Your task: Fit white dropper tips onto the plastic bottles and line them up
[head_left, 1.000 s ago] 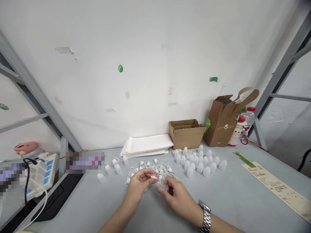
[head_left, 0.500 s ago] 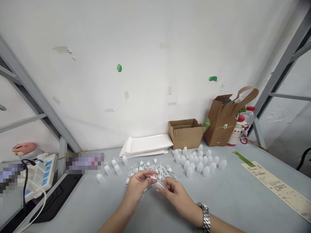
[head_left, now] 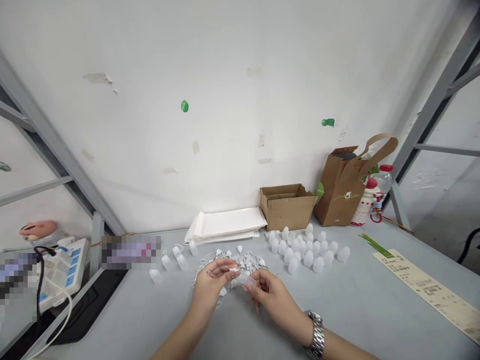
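Between my hands is a small translucent plastic bottle (head_left: 246,279), tilted, its narrower end toward the left. My right hand (head_left: 273,296) grips its wide end between thumb and fingers. My left hand (head_left: 213,281) pinches a white cap (head_left: 233,269) at the bottle's other end; whether it is fully seated I cannot tell. Right behind my hands lies a tangled pile of white caps on cords (head_left: 247,261), partly hidden by my fingers. To the left are several bottles with corded caps on them (head_left: 182,262). Several uncapped bottles (head_left: 308,258) stand in a group at the right.
At the back are a stack of white sheets (head_left: 230,223), an open cardboard box (head_left: 288,212) and a brown paper bag (head_left: 339,197). Drink bottles (head_left: 363,207) stand beside the bag. A printed paper strip (head_left: 427,287) lies right; a power strip (head_left: 69,272) sits left.
Both hands have risen slightly with the bottle, and the bottle has turned a little. The fingers of my right hand have shifted on its wide end. The other things stay put.
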`<state>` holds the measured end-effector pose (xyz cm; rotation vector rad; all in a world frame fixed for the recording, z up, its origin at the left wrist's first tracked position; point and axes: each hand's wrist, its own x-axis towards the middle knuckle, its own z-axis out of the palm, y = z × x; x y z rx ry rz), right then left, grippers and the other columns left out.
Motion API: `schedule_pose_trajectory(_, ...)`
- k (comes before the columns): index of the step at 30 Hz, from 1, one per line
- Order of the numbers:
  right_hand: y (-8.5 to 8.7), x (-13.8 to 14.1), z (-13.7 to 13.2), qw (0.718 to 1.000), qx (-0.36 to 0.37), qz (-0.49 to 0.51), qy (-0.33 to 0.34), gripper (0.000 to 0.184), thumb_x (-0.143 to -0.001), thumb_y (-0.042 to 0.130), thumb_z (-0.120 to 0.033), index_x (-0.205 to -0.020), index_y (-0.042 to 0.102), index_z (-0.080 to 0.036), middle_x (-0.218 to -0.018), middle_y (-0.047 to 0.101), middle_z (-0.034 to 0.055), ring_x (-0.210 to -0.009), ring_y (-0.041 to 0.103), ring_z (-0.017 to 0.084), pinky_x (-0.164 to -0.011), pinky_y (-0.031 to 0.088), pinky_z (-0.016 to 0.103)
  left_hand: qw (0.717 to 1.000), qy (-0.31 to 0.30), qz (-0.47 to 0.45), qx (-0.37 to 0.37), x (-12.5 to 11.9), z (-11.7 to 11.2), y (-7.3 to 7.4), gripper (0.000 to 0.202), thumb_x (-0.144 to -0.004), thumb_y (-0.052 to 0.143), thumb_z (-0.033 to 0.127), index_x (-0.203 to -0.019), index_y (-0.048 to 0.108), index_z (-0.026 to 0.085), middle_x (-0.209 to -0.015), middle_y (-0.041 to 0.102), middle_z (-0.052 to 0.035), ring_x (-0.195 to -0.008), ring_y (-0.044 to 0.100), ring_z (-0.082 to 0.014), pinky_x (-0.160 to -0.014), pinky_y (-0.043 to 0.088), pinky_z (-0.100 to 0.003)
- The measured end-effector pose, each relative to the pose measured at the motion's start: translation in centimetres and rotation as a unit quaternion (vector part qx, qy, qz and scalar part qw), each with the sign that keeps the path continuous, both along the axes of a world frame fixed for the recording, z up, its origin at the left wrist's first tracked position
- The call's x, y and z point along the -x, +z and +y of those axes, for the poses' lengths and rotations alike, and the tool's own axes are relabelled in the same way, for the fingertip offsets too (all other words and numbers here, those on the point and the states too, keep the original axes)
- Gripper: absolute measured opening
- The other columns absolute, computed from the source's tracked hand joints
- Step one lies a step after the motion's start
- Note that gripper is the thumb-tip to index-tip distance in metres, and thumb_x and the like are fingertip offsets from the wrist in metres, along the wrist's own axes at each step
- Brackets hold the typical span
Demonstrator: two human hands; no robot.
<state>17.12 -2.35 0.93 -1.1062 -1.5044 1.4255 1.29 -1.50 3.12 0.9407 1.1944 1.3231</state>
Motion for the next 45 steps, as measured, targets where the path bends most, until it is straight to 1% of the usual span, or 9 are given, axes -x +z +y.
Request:
schedule_pose_trajectory(6, 0.1, 0.31, -0.05, 0.99, 0.084, 0.078, 0.078, 0.053, -0.07, 0.048, -0.07, -0.064, 0.05, -0.017, -0.044, 0.047, -0.0043, -0.037, 0.042, 0.009, -0.04, 0.033, 0.022, 1.0, -0.023, -0.02, -0.007, 0.17, 0.21, -0.1, 0.025, -0.049, 0.078, 0.019, -0.072, 0.068, 0.015, -0.07, 0.072, -0.005, -0.073, 0.066, -0.0191, -0.069, 0.05, -0.027)
schedule_pose_trajectory(9, 0.35, 0.22, 0.1, 0.982, 0.123, 0.114, 0.089, 0.056, -0.073, 0.043, -0.069, -0.057, 0.051, -0.017, -0.043, 0.047, -0.0032, -0.035, 0.04, 0.008, -0.039, 0.032, 0.022, 0.998, -0.052, -0.022, -0.015, -0.09, -0.14, 0.16, 0.025, -0.049, 0.078, 0.018, -0.071, 0.068, 0.016, -0.067, 0.072, -0.0041, -0.073, 0.066, -0.0196, -0.069, 0.051, -0.028)
schedule_pose_trajectory(18, 0.42, 0.17, 0.55, 0.995, 0.043, 0.085, 0.019, 0.048, -0.066, 0.059, -0.063, -0.076, 0.052, -0.016, -0.056, 0.054, -0.0032, -0.046, 0.05, 0.011, -0.049, 0.04, 0.024, 0.999, 0.016, -0.009, -0.043, -0.31, -0.41, -0.13, 0.026, -0.054, 0.077, 0.026, -0.075, 0.066, 0.017, -0.076, 0.072, -0.0054, -0.083, 0.066, -0.0221, -0.076, 0.05, -0.03)
schedule_pose_trajectory(25, 0.36, 0.25, 0.13, 0.996, 0.041, 0.07, 0.032, 0.048, -0.068, 0.054, -0.066, -0.069, 0.047, -0.018, -0.056, 0.052, -0.0037, -0.045, 0.048, 0.01, -0.049, 0.04, 0.025, 0.999, -0.013, -0.03, 0.004, -0.04, -0.25, -0.17, 0.03, -0.054, 0.077, 0.031, -0.078, 0.067, 0.015, -0.08, 0.073, -0.0085, -0.086, 0.065, -0.0233, -0.077, 0.049, -0.03)
schedule_pose_trajectory(32, -0.05, 0.16, 0.04, 0.989, 0.062, 0.084, 0.104, 0.051, -0.072, 0.044, -0.071, -0.068, 0.045, -0.019, -0.051, 0.049, -0.0049, -0.041, 0.043, 0.01, -0.045, 0.035, 0.023, 0.999, -0.024, -0.02, -0.026, 0.13, -0.35, -0.5, 0.023, -0.055, 0.077, 0.03, -0.072, 0.068, 0.017, -0.074, 0.071, -0.005, -0.078, 0.066, -0.0207, -0.075, 0.049, -0.029)
schedule_pose_trajectory(35, -0.06, 0.15, 0.16, 0.984, 0.081, 0.11, 0.119, 0.052, -0.071, 0.044, -0.071, -0.068, 0.047, -0.019, -0.05, 0.048, -0.0047, -0.041, 0.043, 0.01, -0.044, 0.035, 0.023, 0.998, -0.04, -0.018, -0.034, -0.11, -0.44, -0.35, 0.029, -0.058, 0.075, 0.032, -0.083, 0.068, 0.019, -0.077, 0.071, -0.0048, -0.083, 0.065, -0.0212, -0.077, 0.048, -0.03)
schedule_pose_trajectory(38, -0.12, 0.11, 0.1, 0.99, 0.045, 0.098, 0.092, 0.05, -0.074, 0.042, -0.07, -0.069, 0.046, -0.02, -0.05, 0.047, -0.0049, -0.041, 0.043, 0.01, -0.044, 0.036, 0.024, 0.996, -0.083, -0.001, -0.034, -0.54, -0.52, -0.09, 0.038, -0.055, 0.077, 0.033, -0.09, 0.068, 0.019, -0.088, 0.071, -0.0072, -0.092, 0.062, -0.0237, -0.082, 0.046, -0.032)
schedule_pose_trajectory(42, -0.19, -0.06, -0.09, 0.998, -0.017, 0.053, 0.043, 0.044, -0.082, 0.039, -0.062, -0.073, 0.046, -0.02, -0.053, 0.046, -0.0052, -0.044, 0.044, 0.01, -0.047, 0.037, 0.023, 0.988, -0.142, 0.043, -0.035, -0.81, -0.46, -0.13, 0.023, -0.057, 0.074, 0.035, -0.07, 0.071, 0.017, -0.073, 0.071, -0.0052, -0.077, 0.063, -0.022, -0.075, 0.047, -0.03)
schedule_pose_trajectory(45, -0.03, -0.16, -0.18, 0.998, -0.029, 0.031, 0.036, 0.041, -0.085, 0.037, -0.058, -0.076, 0.046, -0.02, -0.053, 0.046, -0.0052, -0.045, 0.044, 0.01, -0.047, 0.038, 0.023, 0.988, -0.124, 0.08, -0.036, -0.6, -0.28, -0.44, 0.018, -0.061, 0.071, 0.036, -0.06, 0.069, 0.018, -0.062, 0.068, -0.0016, -0.065, 0.06, -0.0182, -0.066, 0.046, -0.026)
